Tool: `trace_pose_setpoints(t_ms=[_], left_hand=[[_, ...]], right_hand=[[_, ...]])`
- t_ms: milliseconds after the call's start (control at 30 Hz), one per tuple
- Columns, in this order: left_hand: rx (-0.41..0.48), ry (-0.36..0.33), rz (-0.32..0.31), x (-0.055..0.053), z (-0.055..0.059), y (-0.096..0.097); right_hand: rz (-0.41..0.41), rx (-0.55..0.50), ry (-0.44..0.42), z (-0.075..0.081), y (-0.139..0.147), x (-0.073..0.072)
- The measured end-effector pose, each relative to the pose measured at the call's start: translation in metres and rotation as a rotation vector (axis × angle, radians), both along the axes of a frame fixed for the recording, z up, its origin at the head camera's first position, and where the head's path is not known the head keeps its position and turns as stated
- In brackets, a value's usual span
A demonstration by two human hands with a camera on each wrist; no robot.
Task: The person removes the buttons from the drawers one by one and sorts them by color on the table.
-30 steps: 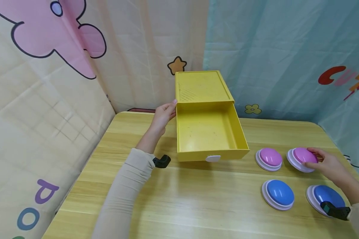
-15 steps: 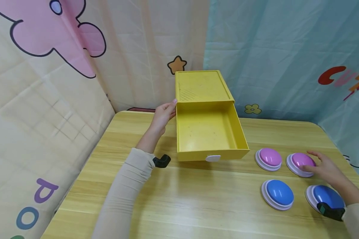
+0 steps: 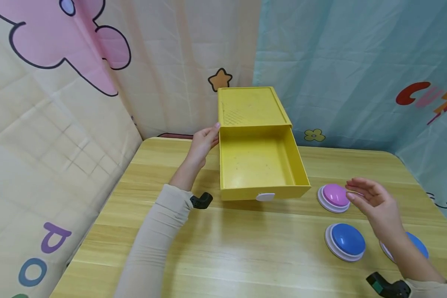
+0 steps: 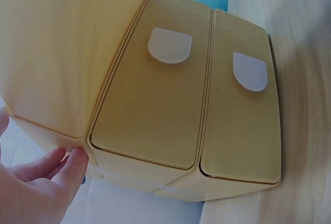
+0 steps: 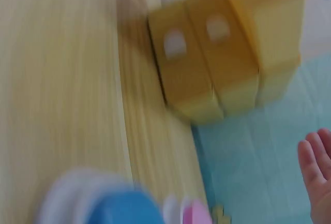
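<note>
A yellow drawer cabinet (image 3: 253, 105) stands at the back of the table, its top drawer (image 3: 251, 167) pulled out and bare inside. My left hand (image 3: 202, 145) touches the cabinet's left side near the front corner, thumb at the upper edge. In the left wrist view, its fingertips (image 4: 77, 159) press the side below the extended drawer. Farther right, my right hand (image 3: 378, 205) is raised with loosely bent fingers and nothing in them. Close to those fingertips sits a pink push button (image 3: 334, 195) on a white base. The second pink button is hidden behind this hand in the head view.
A blue push button (image 3: 348, 240) lies in front of the pink one. Another blue button (image 3: 418, 245) is partly covered by my right forearm. Two lower drawers, the middle one (image 4: 145, 94) and the bottom one (image 4: 240, 125), are closed. Printed curtains (image 3: 342, 74) hang behind.
My right hand has let go of the right pink button, which came down flat on the table, and has moved left toward the other pink one. The left hand stays put.
</note>
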State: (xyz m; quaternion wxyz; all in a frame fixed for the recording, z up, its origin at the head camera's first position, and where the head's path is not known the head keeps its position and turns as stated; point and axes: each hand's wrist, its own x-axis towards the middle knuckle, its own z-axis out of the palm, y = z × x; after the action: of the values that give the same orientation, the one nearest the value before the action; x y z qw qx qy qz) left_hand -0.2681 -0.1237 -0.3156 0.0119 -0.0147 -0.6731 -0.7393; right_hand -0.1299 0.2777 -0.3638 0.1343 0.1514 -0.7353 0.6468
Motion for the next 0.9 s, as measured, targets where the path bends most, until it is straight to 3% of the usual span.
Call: trace_pose_setpoints(t_ms=[33,67,133,267,300,533,633,767,900], left_hand=[[0.0,0.0,-0.001,0.0,0.0,0.0],[-0.002,-0.001,-0.003,0.0,0.0,0.001],[-0.003,-0.001,-0.003,0.0,0.001,0.001],[0.005,0.0,0.008,0.0,0.002,0.001],[0.006,0.001,0.01,0.0,0.002,0.001],[0.02,-0.015,0.013,0.0,0.002,0.001],[0.025,-0.018,0.016,0.0,0.002,0.001],[0.029,-0.015,0.018,0.0,0.003,0.001],[0.024,-0.017,0.01,0.001,0.003,0.001]], right_hand=[[0.04,-0.077,0.028,0.001,-0.009,0.004],[0.117,-0.186,0.07,-0.011,-0.011,0.001],[0.191,-0.283,0.133,-0.011,-0.029,0.008],[0.311,-0.348,0.244,-0.012,-0.066,0.018],[0.281,-0.299,0.248,0.001,-0.083,0.027],[0.135,-0.088,0.124,-0.008,-0.133,0.028],[0.079,-0.077,0.125,-0.014,-0.145,0.022],[0.004,-0.114,0.173,-0.019,-0.16,0.015],[-0.085,-0.088,0.223,-0.018,-0.171,0.011]])
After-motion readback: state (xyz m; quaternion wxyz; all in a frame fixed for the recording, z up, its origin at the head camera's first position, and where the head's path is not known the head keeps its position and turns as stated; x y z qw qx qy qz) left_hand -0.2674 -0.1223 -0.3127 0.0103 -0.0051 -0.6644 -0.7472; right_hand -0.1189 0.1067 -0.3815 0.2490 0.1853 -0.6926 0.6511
